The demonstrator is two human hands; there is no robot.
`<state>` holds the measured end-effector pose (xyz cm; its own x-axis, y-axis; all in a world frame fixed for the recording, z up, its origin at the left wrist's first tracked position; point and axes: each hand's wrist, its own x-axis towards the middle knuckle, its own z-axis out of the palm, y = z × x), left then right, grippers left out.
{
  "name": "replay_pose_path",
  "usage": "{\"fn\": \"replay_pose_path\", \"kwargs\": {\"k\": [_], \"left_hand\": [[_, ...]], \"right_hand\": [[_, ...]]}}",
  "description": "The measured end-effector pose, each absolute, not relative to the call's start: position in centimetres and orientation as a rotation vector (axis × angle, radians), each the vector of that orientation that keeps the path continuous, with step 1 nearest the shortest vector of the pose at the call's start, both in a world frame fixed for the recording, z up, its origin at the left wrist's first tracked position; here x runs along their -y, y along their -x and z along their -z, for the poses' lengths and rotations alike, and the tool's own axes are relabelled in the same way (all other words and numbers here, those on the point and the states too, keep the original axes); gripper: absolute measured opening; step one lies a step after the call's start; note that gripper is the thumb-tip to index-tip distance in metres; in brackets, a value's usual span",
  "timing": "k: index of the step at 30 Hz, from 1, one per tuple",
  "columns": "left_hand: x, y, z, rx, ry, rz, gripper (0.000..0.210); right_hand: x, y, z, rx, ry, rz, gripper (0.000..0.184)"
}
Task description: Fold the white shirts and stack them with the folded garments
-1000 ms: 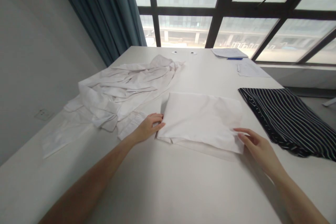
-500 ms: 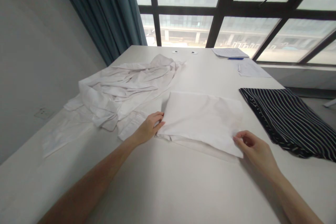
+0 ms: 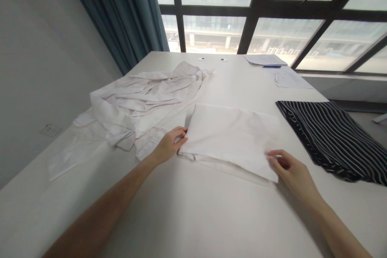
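A white garment (image 3: pixel 231 137), folded into a rough rectangle, lies in the middle of the table. Its near edge is slightly lifted, and an under layer shows below it. My left hand (image 3: pixel 169 144) pinches the garment at its left edge, thumb and fingers closed on the fabric. At the right edge, near the front corner, my right hand (image 3: pixel 290 169) grips the cloth between thumb and fingertips. A crumpled heap of white clothing (image 3: pixel 145 96) spreads left of the folded garment, with a cuff-like end (image 3: pixel 151 142) beside my left hand.
A folded black-and-white striped garment (image 3: pixel 335 141) lies at the right table edge. Papers (image 3: pixel 264 60) with a blue pen (image 3: pixel 272 66) are at the back right. A clear plastic bag (image 3: pixel 72 161) rests at the left. Two small white items (image 3: pixel 223 60) sit near the window.
Both hands keep their hold at the two sides of the folded garment. The view shifts very slightly; the garment is otherwise almost unchanged.
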<state>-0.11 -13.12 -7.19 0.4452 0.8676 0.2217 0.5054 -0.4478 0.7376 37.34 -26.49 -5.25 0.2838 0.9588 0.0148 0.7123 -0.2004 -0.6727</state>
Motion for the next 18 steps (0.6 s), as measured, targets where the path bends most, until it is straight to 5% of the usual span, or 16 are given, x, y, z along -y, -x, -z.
{"fn": "replay_pose_path", "kwargs": {"k": [4,10,18], "left_hand": [[13.0,0.0,7.7,-1.13,-2.07,-0.835,0.012],[13.7,-0.1,8.1,-1.062,-2.113,-0.872,0.051],[15.0,-0.4,6.8,-0.838,-2.654,-0.802,0.017]], "right_hand": [[26.4,-37.8,5.8,1.498,1.992,-0.497,0.038],[26.6,-38.5,6.1,1.715,1.839,-0.11,0.03],[27.1,-35.9,5.4,2.355,1.357,-0.073,0.021]]}}
